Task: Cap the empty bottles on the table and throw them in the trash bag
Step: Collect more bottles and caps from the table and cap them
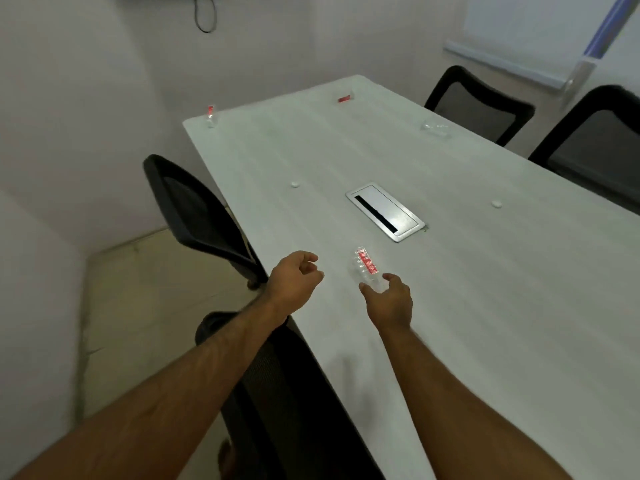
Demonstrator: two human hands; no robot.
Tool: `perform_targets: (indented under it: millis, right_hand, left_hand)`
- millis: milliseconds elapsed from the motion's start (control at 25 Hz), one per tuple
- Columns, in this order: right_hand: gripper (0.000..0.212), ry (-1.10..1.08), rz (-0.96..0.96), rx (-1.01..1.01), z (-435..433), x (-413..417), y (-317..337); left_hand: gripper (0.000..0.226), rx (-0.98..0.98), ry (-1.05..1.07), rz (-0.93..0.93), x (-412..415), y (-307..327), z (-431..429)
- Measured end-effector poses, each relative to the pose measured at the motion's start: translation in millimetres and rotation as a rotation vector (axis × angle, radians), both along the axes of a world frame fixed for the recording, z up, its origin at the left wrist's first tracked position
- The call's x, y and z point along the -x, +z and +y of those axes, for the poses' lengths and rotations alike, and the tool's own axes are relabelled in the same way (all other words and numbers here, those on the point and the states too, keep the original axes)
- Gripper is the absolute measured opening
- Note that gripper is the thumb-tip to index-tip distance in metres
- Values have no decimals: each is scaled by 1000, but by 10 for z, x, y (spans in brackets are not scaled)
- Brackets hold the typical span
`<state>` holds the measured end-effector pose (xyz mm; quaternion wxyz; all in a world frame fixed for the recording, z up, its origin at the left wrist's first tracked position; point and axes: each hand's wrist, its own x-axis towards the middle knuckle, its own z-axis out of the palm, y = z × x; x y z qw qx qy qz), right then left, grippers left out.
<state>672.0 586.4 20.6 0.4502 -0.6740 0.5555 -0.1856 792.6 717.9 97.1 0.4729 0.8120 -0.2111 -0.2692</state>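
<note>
The left hand (294,277) hovers over the near-left edge of the table (485,323), its grip loosely curled with the fingers drawn in toward the thumb. Whether something small such as a cap sits inside that curl cannot be told; nothing shows between the fingers.

Just right of it, the right hand (389,301) has its grip around the base of a clear bottle (366,268) with a red label, thumb on one side and fingers on the other. The bottle lies tilted away from the person, its neck pointing up the table toward the metal cable hatch (386,211) just beyond. Its mouth is too blurred to say whether a cap is on.

Farther out from both hands, the work is plainly unfinished. Beyond and left of the left grip a loose white cap (295,184) lies on the table, and at the far left corner stands a second bottle (210,116). Straight ahead at the far end is a third bottle (345,98), seen only by its red label. Beyond and right of the right grip lies a crumpled clear bottle (434,129) near the right edge, with another white cap (497,203) closer in on that side.

No trash bag is in view. By my reading the task is at an early stage: one bottle is in hand, three remain where they lie, at least two caps are still loose, and nothing seen here shows that any bottle has been thrown away.
</note>
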Motion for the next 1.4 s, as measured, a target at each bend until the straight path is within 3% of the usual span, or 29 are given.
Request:
perform_targets:
  millis: [200, 360, 560, 720, 1040, 1280, 1400]
  right_hand:
    - [85, -39, 236, 94, -476, -703, -494]
    - [74, -142, 345, 16, -536, -999, -724]
    - [62, -367, 204, 17, -79, -1395, -551]
    - [64, -362, 135, 35, 281, -1703, -202]
    - [61, -145, -49, 81, 488, -2193, 339]
    - [63, -173, -192, 49, 134, -2864, 437]
    - [59, -339, -309, 29, -167, -3349, 307]
  left_hand:
    - [34, -27, -193, 18, -876, -552, -750]
    - [36, -81, -351, 45, -1362, -853, -962]
    - [34, -127, -426, 90, -1925, -907, -938]
    - [34, -110, -425, 55, -2165, -611, -799]
    - [33, -51, -405, -110, -2785, -47, -587]
    - [36, -76, -767, -418, -3483, -6, -972]
    - [35, -136, -779, -312, -4006, -291, -1372]
